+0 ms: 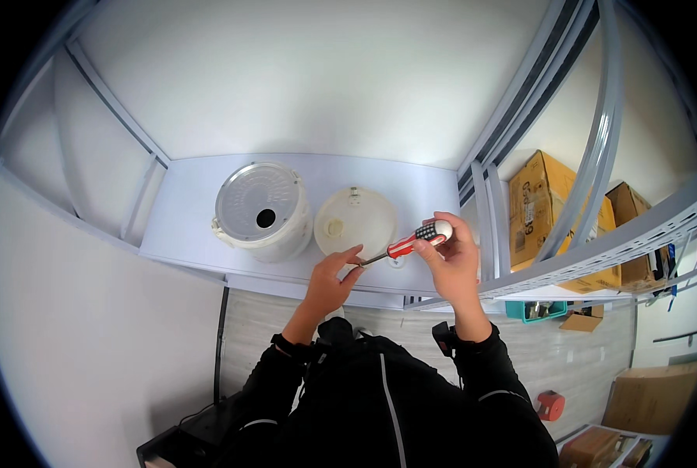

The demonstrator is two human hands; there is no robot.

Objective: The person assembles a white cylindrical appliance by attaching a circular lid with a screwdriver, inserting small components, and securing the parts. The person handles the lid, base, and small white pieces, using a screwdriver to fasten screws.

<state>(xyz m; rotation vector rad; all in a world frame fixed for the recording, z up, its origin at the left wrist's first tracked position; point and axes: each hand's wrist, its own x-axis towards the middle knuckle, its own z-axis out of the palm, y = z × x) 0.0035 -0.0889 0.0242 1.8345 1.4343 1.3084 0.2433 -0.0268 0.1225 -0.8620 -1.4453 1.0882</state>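
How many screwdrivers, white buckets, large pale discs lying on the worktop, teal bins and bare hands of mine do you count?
Screwdrivers: 1
White buckets: 1
Large pale discs on the worktop: 1
Teal bins: 1
Hands: 2, left hand and right hand
Total: 6

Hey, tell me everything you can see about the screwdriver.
The screwdriver has a red handle with white stripes, a black patch with pale marks and a rounded, pale end. Its thin shaft looks metallic. The right hand grips the handle, tilted so the shaft points left and slightly toward the person. The tip reaches the left hand; whether that hand pinches it is unclear. In view, it overlaps the pale round lid's edge.
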